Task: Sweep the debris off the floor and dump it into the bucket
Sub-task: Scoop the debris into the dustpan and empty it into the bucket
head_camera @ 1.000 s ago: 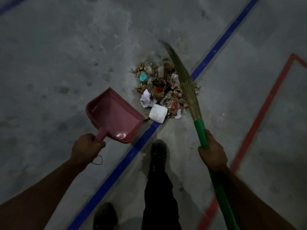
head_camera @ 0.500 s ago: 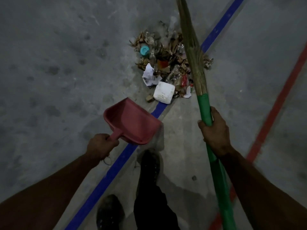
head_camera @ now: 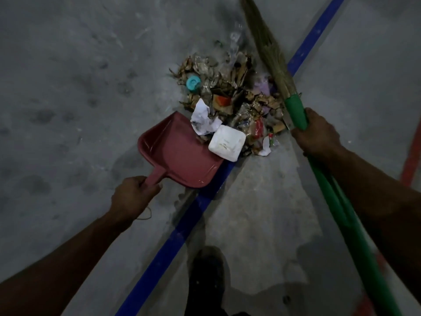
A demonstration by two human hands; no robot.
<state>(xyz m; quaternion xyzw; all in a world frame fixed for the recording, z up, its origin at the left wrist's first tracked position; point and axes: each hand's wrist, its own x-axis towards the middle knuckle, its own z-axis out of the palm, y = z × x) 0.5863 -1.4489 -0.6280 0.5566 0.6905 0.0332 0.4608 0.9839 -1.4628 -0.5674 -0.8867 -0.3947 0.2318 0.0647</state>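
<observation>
A pile of debris (head_camera: 230, 92) lies on the grey concrete floor: dry leaves, wrappers, crumpled paper, a teal cap (head_camera: 193, 83) and a white square box (head_camera: 227, 142). My left hand (head_camera: 133, 197) grips the handle of a red dustpan (head_camera: 175, 153), whose open edge touches the near left side of the pile; the white box and a paper scrap overlap its lip. My right hand (head_camera: 316, 135) holds the green handle of a straw broom (head_camera: 271, 51), its bristles slanting along the pile's right side. No bucket is in view.
A blue floor line (head_camera: 182, 233) runs diagonally from bottom left to top right, under the pile. A red line (head_camera: 410, 165) shows at the right edge. My dark shoe (head_camera: 207, 277) stands just right of the blue line, below the pile.
The dustpan has moved forward and down until its edge meets the pile. The view has closed in on the debris. The broom now lies along the pile's right side, pressed against it.
</observation>
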